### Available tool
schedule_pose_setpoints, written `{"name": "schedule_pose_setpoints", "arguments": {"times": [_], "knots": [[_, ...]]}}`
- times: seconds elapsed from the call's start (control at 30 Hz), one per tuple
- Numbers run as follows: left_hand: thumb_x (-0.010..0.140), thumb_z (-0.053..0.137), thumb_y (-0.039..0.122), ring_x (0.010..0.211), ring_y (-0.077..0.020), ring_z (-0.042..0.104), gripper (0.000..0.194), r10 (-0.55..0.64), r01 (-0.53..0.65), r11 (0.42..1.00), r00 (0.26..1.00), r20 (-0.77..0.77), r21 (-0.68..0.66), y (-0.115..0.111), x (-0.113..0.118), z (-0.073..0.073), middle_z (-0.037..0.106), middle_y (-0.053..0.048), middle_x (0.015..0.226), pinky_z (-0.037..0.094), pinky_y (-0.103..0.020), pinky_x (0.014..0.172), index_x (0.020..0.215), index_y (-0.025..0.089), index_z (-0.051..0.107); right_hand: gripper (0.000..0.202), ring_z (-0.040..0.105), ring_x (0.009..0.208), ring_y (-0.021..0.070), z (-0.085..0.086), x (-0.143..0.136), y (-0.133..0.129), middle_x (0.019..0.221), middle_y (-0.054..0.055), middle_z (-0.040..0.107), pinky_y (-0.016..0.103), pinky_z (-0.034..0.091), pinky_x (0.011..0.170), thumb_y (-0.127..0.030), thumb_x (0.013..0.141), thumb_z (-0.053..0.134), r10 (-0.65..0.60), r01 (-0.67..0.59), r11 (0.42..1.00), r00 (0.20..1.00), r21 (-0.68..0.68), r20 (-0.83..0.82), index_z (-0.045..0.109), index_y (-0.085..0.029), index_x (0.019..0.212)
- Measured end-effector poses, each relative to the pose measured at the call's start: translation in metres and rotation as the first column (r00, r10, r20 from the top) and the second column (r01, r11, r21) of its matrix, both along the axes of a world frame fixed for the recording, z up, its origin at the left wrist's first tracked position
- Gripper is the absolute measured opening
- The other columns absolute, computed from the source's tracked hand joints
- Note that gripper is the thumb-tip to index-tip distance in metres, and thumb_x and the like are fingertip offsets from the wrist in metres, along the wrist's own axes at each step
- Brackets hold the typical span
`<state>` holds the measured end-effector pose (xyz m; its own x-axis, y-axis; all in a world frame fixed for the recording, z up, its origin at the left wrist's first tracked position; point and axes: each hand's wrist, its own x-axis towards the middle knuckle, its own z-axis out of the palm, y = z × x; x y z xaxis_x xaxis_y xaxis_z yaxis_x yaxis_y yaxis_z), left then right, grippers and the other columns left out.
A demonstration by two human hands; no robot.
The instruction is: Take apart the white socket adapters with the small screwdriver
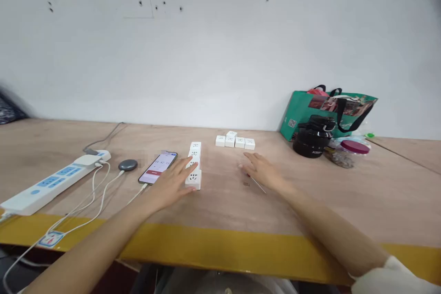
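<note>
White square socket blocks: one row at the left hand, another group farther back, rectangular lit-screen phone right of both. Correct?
No: the head view shows the phone left of both. The socket row at the left hand and the farther group are correct.

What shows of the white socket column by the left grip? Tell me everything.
The white socket column is at least four boxy blocks, seemingly plastic, lined up away from the person. Dark slots mark their upward faces. It lies on the wood-look table, right of the phone. The left grip spreads fingers over its left side; whether it presses is unclear.
</note>
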<state>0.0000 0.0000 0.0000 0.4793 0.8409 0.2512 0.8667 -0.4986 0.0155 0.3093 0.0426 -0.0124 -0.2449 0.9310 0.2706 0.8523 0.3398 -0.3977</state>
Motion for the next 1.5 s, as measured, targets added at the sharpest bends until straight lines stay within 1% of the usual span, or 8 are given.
{"name": "schedule_pose_setpoints", "arguments": {"times": [0.1,0.3,0.53,0.63,0.77,0.87,1.3,1.5], "knots": [[0.089,0.047,0.037,0.134,-0.0330,0.020,0.049,0.027,-0.029,0.999,0.992,-0.124,-0.014,-0.003,0.005,-0.025,0.028,-0.008,0.146,0.027,-0.050,0.104,0.135,0.023,0.037,0.041,0.048,0.111,0.0250,-0.029,-0.014,0.007,0.119,0.014,0.053,0.034,0.041,0.087,-0.036,0.091,0.038,-0.070,0.059,0.997,0.947,0.047,0.313,0.044,-0.016,0.127],[0.090,0.042,0.022,0.132,-0.0271,0.027,0.034,-0.081,0.079,0.996,0.993,-0.090,-0.031,-0.008,0.037,-0.032,0.038,-0.011,0.139,0.030,-0.041,0.104,0.124,0.019,0.046,0.031,0.051,0.098,0.0256,-0.043,-0.018,0.007,0.098,0.013,0.058,0.033,0.041,0.076,-0.010,0.087,0.036,-0.015,-0.004,0.998,0.943,0.057,0.333,0.056,-0.015,0.109],[0.076,0.058,0.026,0.101,-0.0254,0.053,0.040,-0.101,0.151,0.918,0.983,0.150,-0.367,0.019,0.097,-0.012,0.051,-0.007,0.116,0.046,-0.036,0.081,0.113,0.020,0.046,0.031,0.053,0.092,0.0224,-0.033,-0.009,0.009,0.101,0.011,0.055,0.033,0.043,0.074,-0.009,0.083,0.040,-0.039,0.021,0.992,0.989,0.128,0.144,0.052,-0.017,0.110],[0.073,0.060,0.031,0.103,-0.0256,0.052,0.052,-0.057,0.193,0.900,0.941,0.333,-0.392,0.023,0.104,-0.022,0.048,-0.007,0.120,0.045,-0.036,0.083,0.121,0.022,0.041,0.023,0.056,0.083,0.0178,-0.021,-0.004,0.012,0.095,0.009,0.056,0.032,0.046,0.072,-0.022,0.090,0.035,-0.038,0.083,0.976,0.976,0.203,-0.217,0.048,-0.017,0.109],[0.073,0.061,0.028,0.112,-0.0265,0.046,0.058,-0.061,0.277,0.877,0.874,0.482,-0.392,0.018,0.105,-0.038,0.047,-0.006,0.125,0.039,-0.038,0.093,0.126,0.023,0.039,0.021,0.058,0.064,0.0130,-0.007,-0.011,0.005,0.074,-0.001,0.054,0.032,0.050,0.063,-0.035,0.083,0.050,0.135,0.072,0.980,0.449,0.187,-0.883,0.046,-0.019,0.096],[0.074,0.061,0.028,0.115,-0.0273,0.045,0.059,-0.086,0.321,0.863,0.854,0.513,-0.390,0.015,0.105,-0.042,0.048,-0.006,0.126,0.038,-0.039,0.095,0.128,0.022,0.039,0.024,0.059,0.061,0.0120,-0.005,-0.021,-0.006,0.071,-0.003,0.054,0.031,0.051,0.062,-0.037,0.079,0.056,0.153,0.008,0.986,0.333,0.165,-0.930,0.047,-0.020,0.091],[0.074,0.062,0.029,0.110,-0.0274,0.047,0.058,-0.155,0.361,0.857,0.861,0.484,-0.368,0.020,0.104,-0.041,0.050,-0.006,0.122,0.039,-0.040,0.092,0.127,0.021,0.040,0.017,0.058,0.065,0.0104,-0.005,-0.025,-0.016,0.077,-0.002,0.052,0.029,0.050,0.063,-0.033,0.086,0.051,0.318,-0.043,0.939,0.488,0.342,-0.813,0.047,-0.022,0.098],[0.074,0.061,0.029,0.109,-0.0271,0.048,0.059,-0.161,0.377,0.842,0.858,0.487,-0.386,0.021,0.104,-0.039,0.049,-0.007,0.123,0.040,-0.040,0.091,0.128,0.021,0.038,0.014,0.060,0.072,0.0113,0.003,-0.022,-0.022,0.087,0.001,0.054,0.030,0.051,0.067,-0.025,0.089,0.047,0.459,-0.221,0.880,0.622,0.420,-0.635,0.048,-0.023,0.103]]}}
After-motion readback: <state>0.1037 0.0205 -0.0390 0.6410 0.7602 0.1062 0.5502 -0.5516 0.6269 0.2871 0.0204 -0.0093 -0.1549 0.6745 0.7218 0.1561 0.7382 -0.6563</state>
